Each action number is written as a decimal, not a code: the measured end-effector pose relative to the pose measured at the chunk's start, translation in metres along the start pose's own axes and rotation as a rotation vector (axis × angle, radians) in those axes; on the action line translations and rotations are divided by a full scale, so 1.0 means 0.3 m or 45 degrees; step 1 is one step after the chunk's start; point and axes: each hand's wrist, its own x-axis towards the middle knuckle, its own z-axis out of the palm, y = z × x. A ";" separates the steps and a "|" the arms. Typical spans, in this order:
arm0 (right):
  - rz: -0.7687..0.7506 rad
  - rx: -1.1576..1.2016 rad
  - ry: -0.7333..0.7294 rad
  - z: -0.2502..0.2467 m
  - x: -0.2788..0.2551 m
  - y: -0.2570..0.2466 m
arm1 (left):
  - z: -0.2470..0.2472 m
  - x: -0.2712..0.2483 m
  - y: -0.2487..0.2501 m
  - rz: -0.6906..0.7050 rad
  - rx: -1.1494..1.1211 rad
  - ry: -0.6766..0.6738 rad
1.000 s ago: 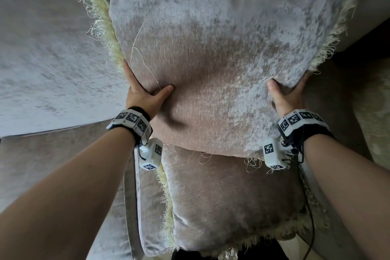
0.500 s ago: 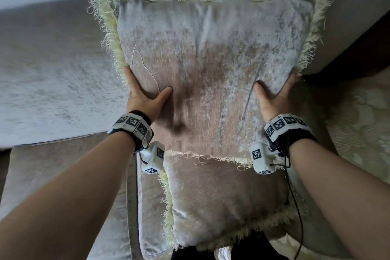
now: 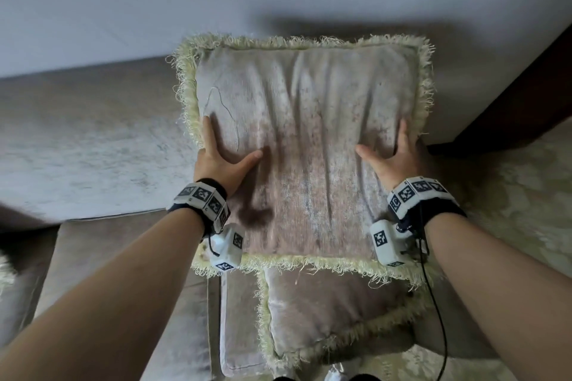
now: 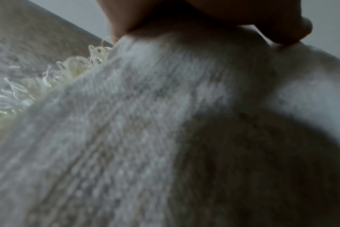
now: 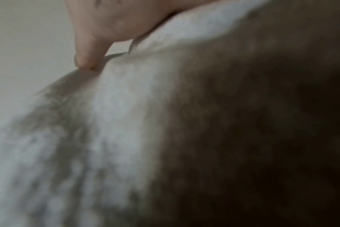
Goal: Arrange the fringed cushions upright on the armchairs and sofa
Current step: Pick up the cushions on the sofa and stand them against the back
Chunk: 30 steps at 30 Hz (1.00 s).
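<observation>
Both hands grip the upper fringed cushion (image 3: 305,145) at its side edges, left hand (image 3: 218,161) at 9 o'clock, right hand (image 3: 394,158) at 3, cushion standing approx upright vs sofa back (image 3: 93,139), w/ second cushion (image 3: 334,315) lying at 6.

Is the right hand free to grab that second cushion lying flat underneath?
Probably not yet. The right hand and left hand both hold the upright cushion, which stands on the flat cushion. That cushion's near half lies uncovered, though.

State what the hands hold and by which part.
The upright fringed cushion: left hand grips its left side, right hand its right side, thumbs on the front.
</observation>
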 end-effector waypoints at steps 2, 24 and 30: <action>-0.021 -0.031 0.013 -0.009 -0.033 -0.051 | -0.054 -0.009 0.020 0.024 0.016 0.004; -0.523 0.250 0.127 -0.215 -0.353 -0.578 | -0.568 -0.217 0.395 0.239 -0.099 0.227; -0.620 0.153 0.110 -0.307 -0.412 -0.675 | -0.660 -0.378 0.481 0.268 -0.133 0.399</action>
